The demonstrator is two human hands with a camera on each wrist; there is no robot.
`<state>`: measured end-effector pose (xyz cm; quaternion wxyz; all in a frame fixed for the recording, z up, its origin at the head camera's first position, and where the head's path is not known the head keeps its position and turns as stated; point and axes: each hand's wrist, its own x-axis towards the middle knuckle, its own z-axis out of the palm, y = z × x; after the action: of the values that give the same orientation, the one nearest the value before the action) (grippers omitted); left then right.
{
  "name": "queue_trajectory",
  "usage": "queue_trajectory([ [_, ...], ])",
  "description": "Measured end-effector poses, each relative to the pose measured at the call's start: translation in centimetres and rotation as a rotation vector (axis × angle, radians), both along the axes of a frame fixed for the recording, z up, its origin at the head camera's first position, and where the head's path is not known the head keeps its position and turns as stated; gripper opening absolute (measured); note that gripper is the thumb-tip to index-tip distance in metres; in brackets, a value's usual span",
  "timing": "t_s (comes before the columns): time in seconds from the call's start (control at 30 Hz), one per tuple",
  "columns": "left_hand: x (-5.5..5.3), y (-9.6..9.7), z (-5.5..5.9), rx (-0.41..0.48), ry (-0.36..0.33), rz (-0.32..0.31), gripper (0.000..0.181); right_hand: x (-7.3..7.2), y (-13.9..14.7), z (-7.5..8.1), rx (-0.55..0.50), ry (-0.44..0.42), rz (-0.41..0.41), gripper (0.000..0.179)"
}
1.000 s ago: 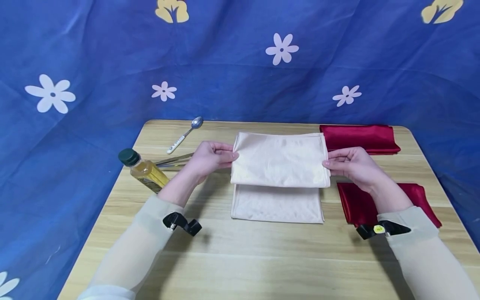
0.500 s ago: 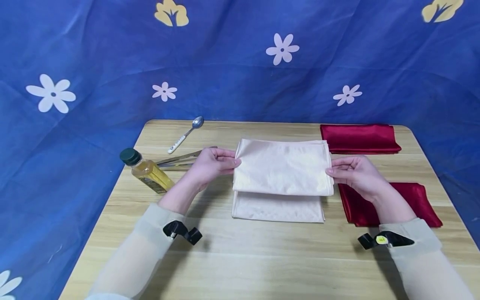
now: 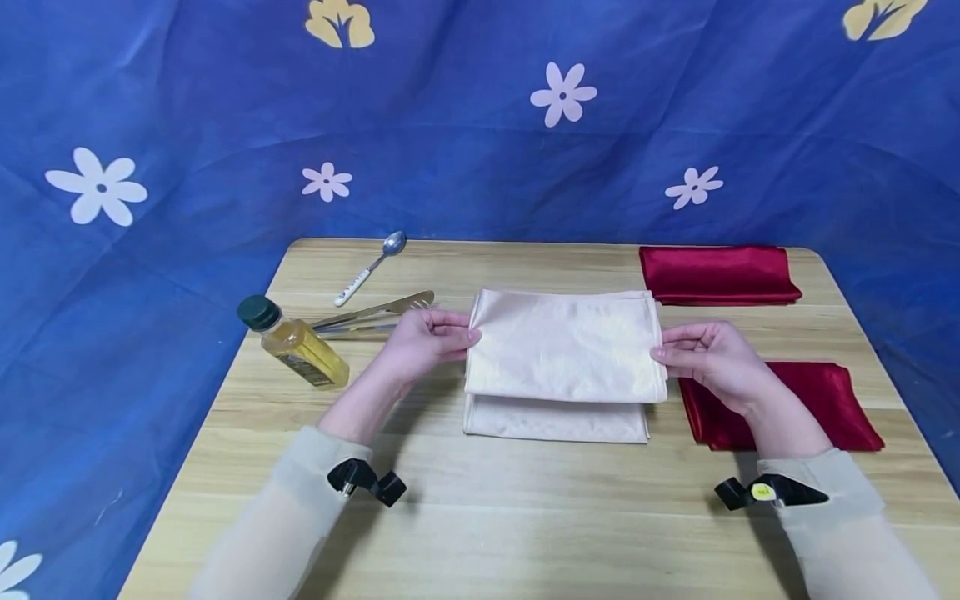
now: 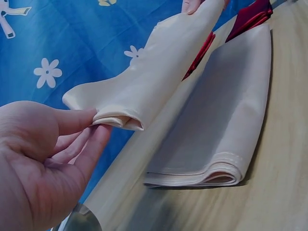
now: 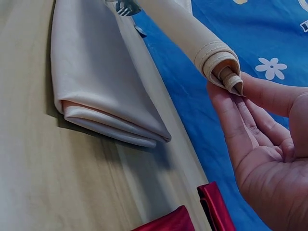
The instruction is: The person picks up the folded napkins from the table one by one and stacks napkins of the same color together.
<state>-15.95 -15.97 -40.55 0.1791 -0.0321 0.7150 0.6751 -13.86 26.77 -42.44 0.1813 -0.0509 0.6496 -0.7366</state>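
A folded cream satin napkin [image 3: 566, 346] is held up by its two side edges above the table. My left hand [image 3: 427, 342] pinches its left edge between thumb and fingers, and my right hand [image 3: 712, 362] pinches the right edge. Both wrist views show folded layers at the pinched ends. Beneath it a second folded cream napkin [image 3: 555, 421] lies flat on the table, mostly covered in the head view. The left wrist view shows a gap between the held napkin [image 4: 139, 82] and the lower napkin [image 4: 211, 110].
Two folded dark red satin cloths lie at the right, one red cloth [image 3: 720, 275] at the back, another [image 3: 817, 404] under my right forearm. At left are a green-capped oil bottle [image 3: 307, 354], a knife [image 3: 375, 308] with a fork [image 3: 360, 328], and a spoon [image 3: 371, 268].
Both hands have come toward the front of the table with the held napkin, which now covers more of the lower one. The grip of each hand looks the same.
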Motion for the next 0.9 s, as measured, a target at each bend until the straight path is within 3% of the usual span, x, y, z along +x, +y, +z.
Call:
queue_trajectory([
  [0.53,1.0,0.0,-1.3,0.057,0.033,0.020,0.031,0.9,-0.1,-1.0,-0.027,-0.001,-0.017,0.018],
  [0.9,1.7,-0.1,-2.1,0.100,0.005,0.041,0.035,1.6,-0.2,-1.6,-0.028,-0.014,-0.024,0.019],
])
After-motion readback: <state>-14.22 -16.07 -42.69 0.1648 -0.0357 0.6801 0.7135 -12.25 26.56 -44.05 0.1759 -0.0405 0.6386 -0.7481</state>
